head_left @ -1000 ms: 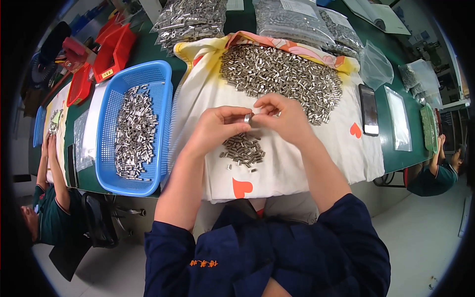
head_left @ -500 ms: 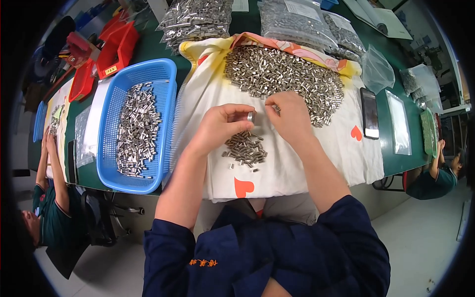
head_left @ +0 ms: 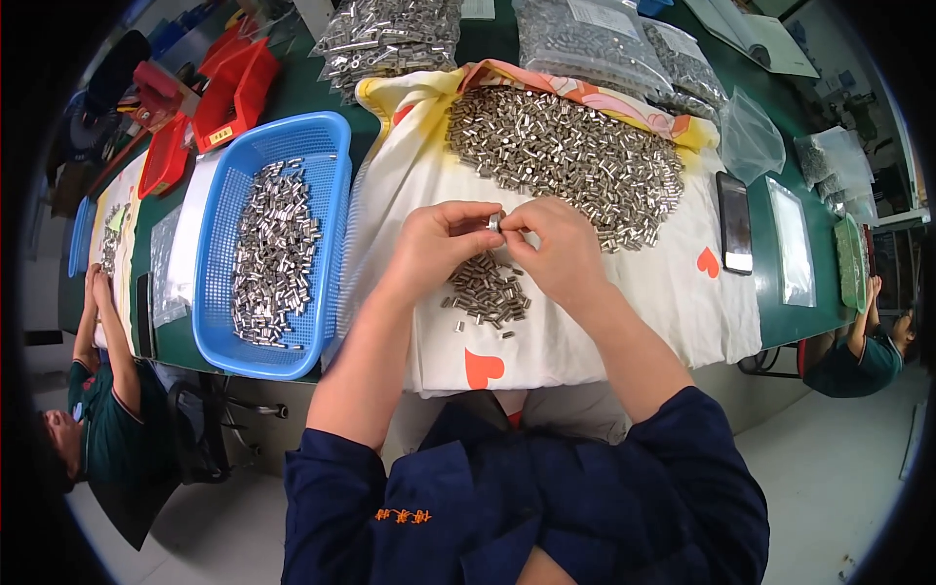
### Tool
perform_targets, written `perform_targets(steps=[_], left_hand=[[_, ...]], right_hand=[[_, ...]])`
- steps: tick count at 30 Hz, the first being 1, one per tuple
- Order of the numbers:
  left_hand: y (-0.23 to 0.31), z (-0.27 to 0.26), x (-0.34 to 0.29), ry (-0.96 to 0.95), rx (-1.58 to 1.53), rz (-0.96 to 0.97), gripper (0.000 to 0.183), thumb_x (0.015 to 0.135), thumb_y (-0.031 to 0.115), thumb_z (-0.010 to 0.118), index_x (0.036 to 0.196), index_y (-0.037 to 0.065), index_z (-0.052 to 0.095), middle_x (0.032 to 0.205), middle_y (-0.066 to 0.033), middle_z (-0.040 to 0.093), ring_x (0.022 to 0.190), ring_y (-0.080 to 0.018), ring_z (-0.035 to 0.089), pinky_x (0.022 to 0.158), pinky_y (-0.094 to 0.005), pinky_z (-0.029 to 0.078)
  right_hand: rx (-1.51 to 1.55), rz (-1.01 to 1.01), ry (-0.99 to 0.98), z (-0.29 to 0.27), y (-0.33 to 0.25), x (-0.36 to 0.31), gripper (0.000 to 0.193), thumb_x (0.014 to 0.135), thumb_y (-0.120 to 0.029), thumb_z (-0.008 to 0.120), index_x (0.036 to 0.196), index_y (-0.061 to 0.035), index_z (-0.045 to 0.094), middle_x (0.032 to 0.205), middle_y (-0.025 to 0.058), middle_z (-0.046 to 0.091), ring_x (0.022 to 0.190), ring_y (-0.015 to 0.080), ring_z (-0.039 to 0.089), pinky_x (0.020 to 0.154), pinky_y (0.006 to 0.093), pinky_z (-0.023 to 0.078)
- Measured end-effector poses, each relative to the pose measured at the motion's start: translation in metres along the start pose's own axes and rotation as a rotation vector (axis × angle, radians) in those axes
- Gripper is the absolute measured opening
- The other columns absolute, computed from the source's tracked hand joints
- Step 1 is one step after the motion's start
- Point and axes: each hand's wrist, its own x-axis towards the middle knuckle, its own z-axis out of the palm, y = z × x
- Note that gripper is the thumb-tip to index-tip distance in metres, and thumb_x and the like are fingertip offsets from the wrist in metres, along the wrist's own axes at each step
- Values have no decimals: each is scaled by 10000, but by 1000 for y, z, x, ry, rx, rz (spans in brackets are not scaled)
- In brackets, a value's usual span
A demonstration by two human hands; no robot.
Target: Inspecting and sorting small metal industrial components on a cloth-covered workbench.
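Note:
Between the thumb and forefinger of my left hand (head_left: pixel 437 242) is a short silvery metal ring or collar (head_left: pixel 494 222), held up on its side above the cloth. My right hand (head_left: pixel 558 246) has its thumb and fingertips pinched together against the ring's right side; whatever they grip is too small or hidden to name. Below both hands lies a small heap of short metal cylinders (head_left: pixel 487 292), with a few stray ones at its near edge. A far larger pile of the same cylinders (head_left: pixel 575 156) spreads over the cloth beyond my hands.
A white cloth (head_left: pixel 634 341) with red hearts covers the table before me. At left stands a blue basket (head_left: pixel 338 195) holding many cylinders, with red bins (head_left: pixel 234 97) behind. Bagged metal parts (head_left: pixel 585 44) line the back. A phone (head_left: pixel 734 222) lies right. Co-workers sit on both sides.
My right hand has moved left and slightly down, from apart to touching the ring in my left hand. The left hand keeps its pinch in nearly the same place.

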Motion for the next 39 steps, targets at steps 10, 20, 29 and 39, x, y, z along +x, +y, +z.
perform_targets(steps=[10,20,29,39], left_hand=[[7,1,-4,-48,62,-27,314,733,16,658,1035,-29,584,879,-58,631,789,-90,585,700,-211,479],[7,4,-3,-74,164,-62,298,717,46,682,1005,14,614,807,-9,608,743,-53,549,667,-194,458],[5,-2,1,-16,-82,-16,306,752,2,632,1051,-18,570,889,-43,618,795,-77,572,708,-202,467],[5,-3,0,-42,-61,-26,318,750,10,641,1057,-26,569,902,-61,625,803,-89,575,722,-210,468]], right_hand=[[310,359,-290,-21,10,12,118,713,-61,637,828,-35,630,770,26,619,673,83,557,633,227,448],[-389,73,-58,-5,36,11,26,695,-126,615,700,-100,620,730,40,554,793,224,510,718,350,382],[-77,118,-29,-11,13,9,70,702,-85,623,764,-54,629,744,55,601,737,222,566,686,321,434],[231,176,-147,-13,1,5,65,692,-34,630,753,-21,612,748,53,609,709,167,580,650,271,448]])
